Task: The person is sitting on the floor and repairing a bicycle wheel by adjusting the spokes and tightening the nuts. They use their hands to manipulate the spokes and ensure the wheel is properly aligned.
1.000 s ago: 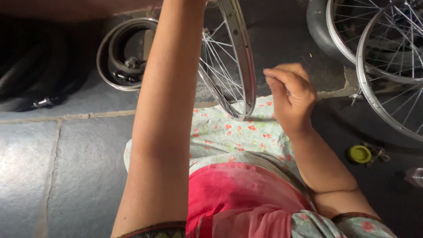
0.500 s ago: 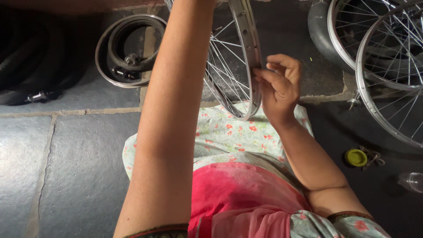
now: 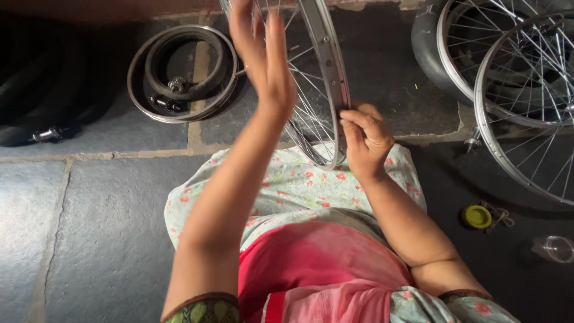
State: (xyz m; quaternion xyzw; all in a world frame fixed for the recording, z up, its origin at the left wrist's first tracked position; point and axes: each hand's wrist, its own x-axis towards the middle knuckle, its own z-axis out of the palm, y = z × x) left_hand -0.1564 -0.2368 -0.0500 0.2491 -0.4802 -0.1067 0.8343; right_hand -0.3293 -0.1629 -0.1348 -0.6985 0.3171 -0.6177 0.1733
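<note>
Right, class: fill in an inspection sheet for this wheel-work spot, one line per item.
Surface: grey stone slab floor, mortar joints showing.
Job's things: spoked bicycle wheel rim standing upright at the lap.
Clutter: tyre inside a loose rim; two spoked wheels; yellow-green cap; clear cup.
Grippers: left hand open, raised by the spokes; right hand pinching the rim's lower edge.
Cables: nothing seen.
Surroundings: black tyres at far left.

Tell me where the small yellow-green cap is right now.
In the head view, the yellow-green cap lies on the dark floor at lower right, beside the person's right forearm, below the leaning spoked wheels and left of a clear cup.
</note>
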